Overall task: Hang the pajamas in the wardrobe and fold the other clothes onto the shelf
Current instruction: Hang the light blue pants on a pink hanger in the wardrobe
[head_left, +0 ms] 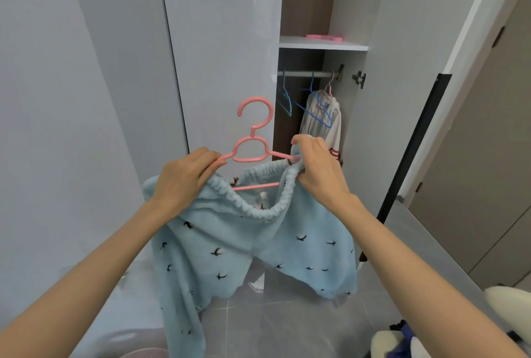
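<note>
Left hand (184,176) gripping pink hanger (248,160), right hand (316,168) pinching pajamas (230,242) waistband, hanger's right end hidden

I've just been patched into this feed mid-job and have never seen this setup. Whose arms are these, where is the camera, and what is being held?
There is no machine here. A person works bare-handed, and the single camera sits on their head, looking forward and down, so both arms reach in from the bottom of the picture. The left hand grips the left end of a pink hanger. The right hand pinches the elastic waistband of the light-blue pajama bottoms at the hanger's other end, and the legs dangle below. Ahead is an open wardrobe. Its rail carries blue hangers and a white garment, and the shelf above holds something flat and pink.
</note>
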Motion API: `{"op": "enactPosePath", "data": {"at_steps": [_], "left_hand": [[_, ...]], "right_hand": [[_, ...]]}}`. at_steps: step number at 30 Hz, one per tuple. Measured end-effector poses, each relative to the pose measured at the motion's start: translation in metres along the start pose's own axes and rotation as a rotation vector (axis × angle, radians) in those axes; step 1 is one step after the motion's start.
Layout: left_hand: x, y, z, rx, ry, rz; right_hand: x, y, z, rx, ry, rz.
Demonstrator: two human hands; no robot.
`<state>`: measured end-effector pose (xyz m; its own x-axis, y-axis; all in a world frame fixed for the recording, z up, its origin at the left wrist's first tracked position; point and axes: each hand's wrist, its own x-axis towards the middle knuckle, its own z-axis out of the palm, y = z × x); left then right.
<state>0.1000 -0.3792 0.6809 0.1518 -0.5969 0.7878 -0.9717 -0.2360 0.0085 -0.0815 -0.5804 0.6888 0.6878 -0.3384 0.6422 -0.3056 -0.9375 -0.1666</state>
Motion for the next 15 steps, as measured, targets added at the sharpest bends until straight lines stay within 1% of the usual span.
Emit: {"op": "enactPosePath", "data": {"at_steps": [1,5,6,8,9,12,14,15], "left_hand": [[0.001,0.001,0.001,0.005,0.002,-0.007],[0.001,0.0,0.0,-0.02,0.011,-0.044],[0.001,0.0,0.0,-0.026,0.013,-0.046],[0.002,0.003,-0.001,-0.035,0.024,-0.04],[0.003,0.005,-0.001,-0.039,0.026,-0.035],[0.005,0.007,-0.001,-0.025,0.021,0.0],[0.006,0.004,-0.002,-0.016,0.009,0.005],[0.006,0.002,-0.003,-0.028,0.004,0.001]], "right_hand": [[0.0,0.0,-0.001,0.017,-0.001,0.016],[-0.008,-0.004,-0.003,0.173,0.082,0.082],[-0.008,-0.003,-0.004,0.234,0.056,0.116],[-0.006,-0.003,-0.008,0.354,-0.051,0.201],[-0.005,-0.004,-0.008,0.355,-0.117,0.207],[-0.003,-0.013,-0.011,0.164,-0.285,0.085],[-0.004,-0.021,-0.01,0.17,-0.298,0.033],[-0.005,-0.022,-0.009,0.186,-0.267,0.022]]}}
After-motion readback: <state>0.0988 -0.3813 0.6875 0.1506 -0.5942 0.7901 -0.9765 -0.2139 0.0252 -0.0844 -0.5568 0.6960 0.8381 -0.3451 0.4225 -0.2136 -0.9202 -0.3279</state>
